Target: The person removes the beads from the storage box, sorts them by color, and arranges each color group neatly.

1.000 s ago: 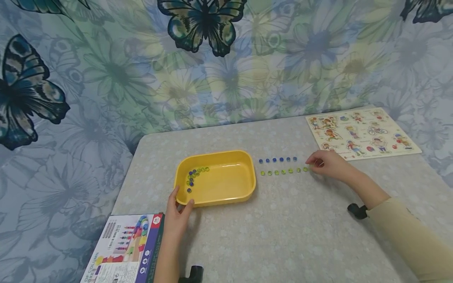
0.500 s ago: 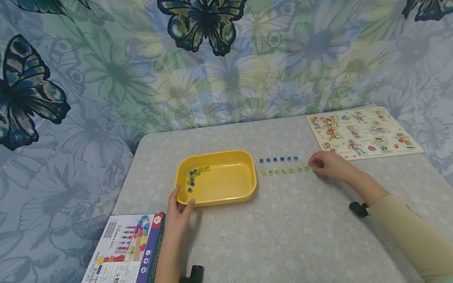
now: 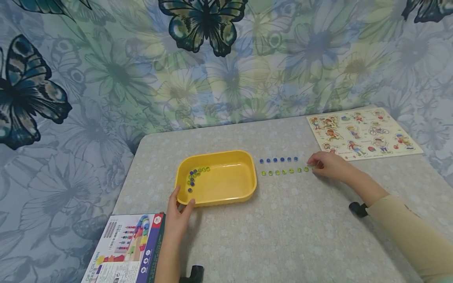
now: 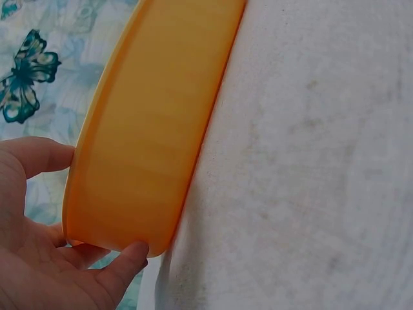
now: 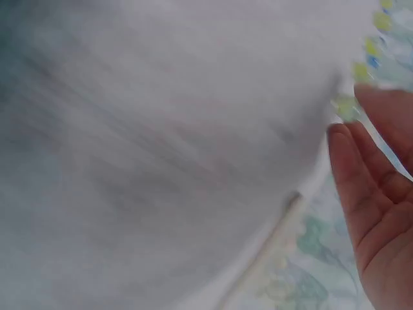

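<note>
My left hand (image 3: 178, 218) grips the near left corner of a yellow tray (image 3: 226, 196), thumb low on the wall and fingers at the rim (image 4: 72, 194). Inside the tray, blue and green beads (image 3: 190, 190) lie along its left side. To the right of the tray stand a row of blue beads (image 3: 282, 159) and, nearer, a row of translucent green beads (image 3: 284, 171). At the right end of the green row, my right hand (image 3: 330, 165) pinches a green bead (image 5: 347, 108) between thumb and finger. In the head view that bead is mostly hidden by the fingertips.
A board with cartoon figures (image 3: 364, 133) lies at the back right, just behind my right hand. A printed box (image 3: 124, 247) sits at the front left beside my left forearm. A butterfly-patterned cloth (image 3: 226, 86) hangs behind the table (image 3: 269, 239).
Both hands stay almost where they were. My right fingers shift very slightly at the end of the green row, and the tray and rows keep their places.
</note>
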Tool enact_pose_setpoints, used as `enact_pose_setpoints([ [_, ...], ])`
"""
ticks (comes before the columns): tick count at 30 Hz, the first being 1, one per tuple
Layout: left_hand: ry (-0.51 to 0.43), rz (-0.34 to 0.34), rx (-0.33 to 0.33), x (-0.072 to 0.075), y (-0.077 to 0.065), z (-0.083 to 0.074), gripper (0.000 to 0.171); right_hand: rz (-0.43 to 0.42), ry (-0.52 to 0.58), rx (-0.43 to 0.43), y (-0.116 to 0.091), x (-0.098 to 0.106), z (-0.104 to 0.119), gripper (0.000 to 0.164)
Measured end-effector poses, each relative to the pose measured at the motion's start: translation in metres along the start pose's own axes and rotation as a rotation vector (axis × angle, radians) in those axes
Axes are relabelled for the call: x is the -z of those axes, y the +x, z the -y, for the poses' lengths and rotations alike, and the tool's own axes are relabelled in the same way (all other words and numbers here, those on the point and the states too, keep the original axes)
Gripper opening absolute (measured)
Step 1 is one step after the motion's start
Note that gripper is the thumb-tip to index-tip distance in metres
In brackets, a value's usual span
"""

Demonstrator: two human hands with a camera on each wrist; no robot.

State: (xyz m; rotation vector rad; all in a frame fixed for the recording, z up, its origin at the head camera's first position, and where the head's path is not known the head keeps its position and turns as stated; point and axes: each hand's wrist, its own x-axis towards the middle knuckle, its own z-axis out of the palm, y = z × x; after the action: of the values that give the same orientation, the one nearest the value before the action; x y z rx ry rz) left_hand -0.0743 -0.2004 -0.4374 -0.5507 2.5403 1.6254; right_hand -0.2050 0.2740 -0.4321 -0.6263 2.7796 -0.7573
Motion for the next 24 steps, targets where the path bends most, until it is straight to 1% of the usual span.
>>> enact_pose_setpoints([
  [2, 0.005, 0.004, 0.009, -0.001, 0.000, 0.000, 0.074, -0.004, 0.018, -0.008, -0.004, 0.010, 0.002, 0.025],
  [4, 0.011, 0.003, 0.011, -0.001, 0.000, 0.000, 0.074, -0.017, 0.036, -0.029, -0.008, 0.024, 0.006, 0.029],
  [9, 0.012, -0.005, 0.014, -0.002, 0.001, 0.000, 0.074, -0.066, 0.062, -0.081, -0.013, 0.060, 0.024, 0.037],
  [11, 0.008, -0.007, 0.014, -0.002, 0.001, 0.000, 0.074, -0.075, 0.065, -0.082, -0.012, 0.069, 0.035, 0.039],
  [13, 0.006, -0.007, 0.007, -0.002, 0.001, -0.001, 0.074, -0.078, 0.069, -0.080, -0.010, 0.074, 0.045, 0.039],
  [16, 0.005, -0.007, -0.002, -0.002, 0.000, -0.002, 0.074, -0.075, 0.089, -0.032, -0.003, 0.074, 0.061, 0.038],
  [18, 0.004, -0.007, -0.007, -0.002, 0.000, -0.002, 0.073, -0.085, 0.107, 0.010, 0.004, 0.068, 0.072, 0.035],
  [21, 0.004, -0.008, -0.006, -0.002, 0.000, -0.002, 0.073, -0.093, 0.146, 0.107, 0.018, 0.053, 0.091, 0.035],
  [24, 0.003, -0.007, -0.004, -0.002, -0.001, -0.003, 0.074, -0.080, 0.175, 0.180, 0.034, 0.033, 0.112, 0.037],
])
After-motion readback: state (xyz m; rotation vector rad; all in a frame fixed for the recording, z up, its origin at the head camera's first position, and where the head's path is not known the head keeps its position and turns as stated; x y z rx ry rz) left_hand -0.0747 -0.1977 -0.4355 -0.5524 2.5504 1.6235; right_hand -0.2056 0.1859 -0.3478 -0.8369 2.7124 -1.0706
